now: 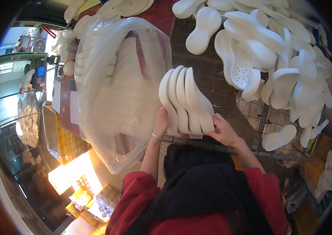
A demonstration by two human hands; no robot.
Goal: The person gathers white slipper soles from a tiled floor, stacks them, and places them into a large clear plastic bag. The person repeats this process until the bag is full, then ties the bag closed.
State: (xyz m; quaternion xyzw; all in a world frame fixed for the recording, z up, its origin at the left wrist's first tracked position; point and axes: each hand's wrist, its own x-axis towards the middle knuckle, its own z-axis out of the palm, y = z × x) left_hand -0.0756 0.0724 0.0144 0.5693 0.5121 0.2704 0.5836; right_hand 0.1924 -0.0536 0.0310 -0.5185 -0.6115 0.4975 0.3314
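The left hand [160, 122] has its fingers closed around the left side of a stack of white foam insoles [184, 101], gripping the lower ends; a thin bangle sits at that wrist. The right hand [224, 131] presses from the other side, its fingers [216, 117] curled against the outermost sole, so the stack is clamped between both palms. About 4 or 5 soles stand on edge, nested face to face, their long axes running up and away from the fingers, rounded ends fanning at the top. Both hands are equally close to the stack; neither is free.

The stack is held above the near edge of a wire mesh table [213, 84], just in front of the person's chest. Directly left of it, almost touching, stands a large clear plastic bag [122, 90], its mouth open upward and already well filled with similar white pieces. The short path from stack to bag is unobstructed.

To the right and beyond, a loose heap of white insoles [271, 51] covers the mesh, some perforated, with 1 perforated insole [279, 137] lying near the table's front rail. Open mesh between the hands and the heap leaves room to move. Red sleeves [138, 188] frame the lower view.
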